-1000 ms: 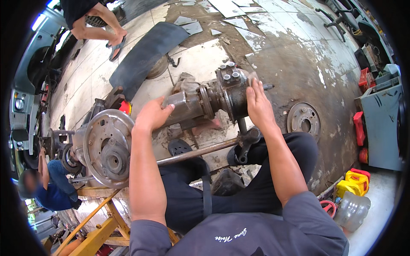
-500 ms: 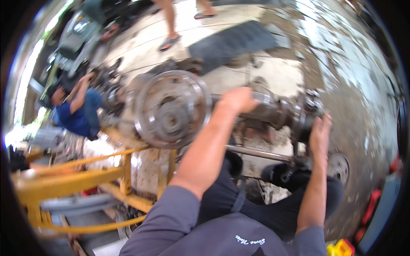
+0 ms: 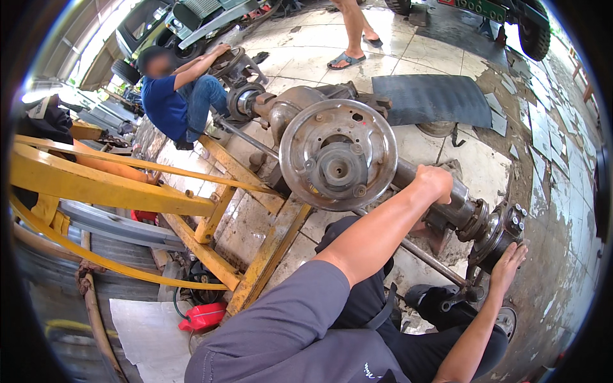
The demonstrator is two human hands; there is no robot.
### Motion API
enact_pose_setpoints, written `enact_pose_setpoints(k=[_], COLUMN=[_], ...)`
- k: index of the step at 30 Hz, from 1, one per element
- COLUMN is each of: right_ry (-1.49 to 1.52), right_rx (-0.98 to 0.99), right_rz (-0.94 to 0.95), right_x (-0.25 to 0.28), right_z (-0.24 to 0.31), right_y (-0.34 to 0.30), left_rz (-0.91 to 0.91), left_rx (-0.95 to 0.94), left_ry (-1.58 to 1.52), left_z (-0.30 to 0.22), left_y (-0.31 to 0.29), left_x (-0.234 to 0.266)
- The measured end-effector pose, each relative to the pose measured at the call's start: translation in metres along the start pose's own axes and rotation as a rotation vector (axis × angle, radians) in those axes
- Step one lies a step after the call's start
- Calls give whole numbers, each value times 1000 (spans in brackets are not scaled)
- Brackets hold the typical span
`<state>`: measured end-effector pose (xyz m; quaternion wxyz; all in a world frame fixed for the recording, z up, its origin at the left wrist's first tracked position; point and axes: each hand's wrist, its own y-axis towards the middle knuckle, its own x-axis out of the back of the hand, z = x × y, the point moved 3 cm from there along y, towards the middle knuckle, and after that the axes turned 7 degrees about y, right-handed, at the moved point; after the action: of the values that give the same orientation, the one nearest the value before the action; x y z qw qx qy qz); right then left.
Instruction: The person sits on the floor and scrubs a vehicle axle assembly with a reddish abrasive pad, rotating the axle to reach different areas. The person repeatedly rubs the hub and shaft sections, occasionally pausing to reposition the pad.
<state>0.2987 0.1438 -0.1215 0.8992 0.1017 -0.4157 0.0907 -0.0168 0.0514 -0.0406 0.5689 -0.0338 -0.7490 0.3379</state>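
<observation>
A heavy vehicle axle housing [image 3: 456,206] lies slantwise in front of me, its bare metal worn and greasy. My left hand [image 3: 436,184] is closed over the top of its tube, though the fingertips on the far side are hidden. A round metal backing plate [image 3: 383,153] with a hub in its middle stands just left of that forearm. At the axle's right end, my right hand [image 3: 509,265] rests with fingers stretched along the dark steering knuckle [image 3: 493,246]. Below the tube runs a thin steel rod [image 3: 431,256], ending in a joint near my right wrist.
A yellow steel frame [image 3: 128,185] fills the left side, with a red bottle [image 3: 203,316] beneath it. A person in blue [image 3: 167,105] crouches far left at another metal part. Beyond the axle lies a black ribbed mat [image 3: 434,99]; another person's sandalled foot [image 3: 347,59] is nearby.
My view has swung left, so the axle appears farther right and lower, and the picture is sharper. Both hands keep their places on the axle.
</observation>
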Motion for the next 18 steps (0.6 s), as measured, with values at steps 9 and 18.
enact_pose_setpoints(k=[9,18], right_ry=[-122,-264], right_rx=[98,141], right_rz=[-84,-22], right_x=[-5,-14], right_z=[1,15], right_y=[-9,-31], left_rz=[-33,14], left_rx=[-15,-47], left_ry=[-1,20], left_z=[-3,-2], left_y=[0,0], left_x=[3,5])
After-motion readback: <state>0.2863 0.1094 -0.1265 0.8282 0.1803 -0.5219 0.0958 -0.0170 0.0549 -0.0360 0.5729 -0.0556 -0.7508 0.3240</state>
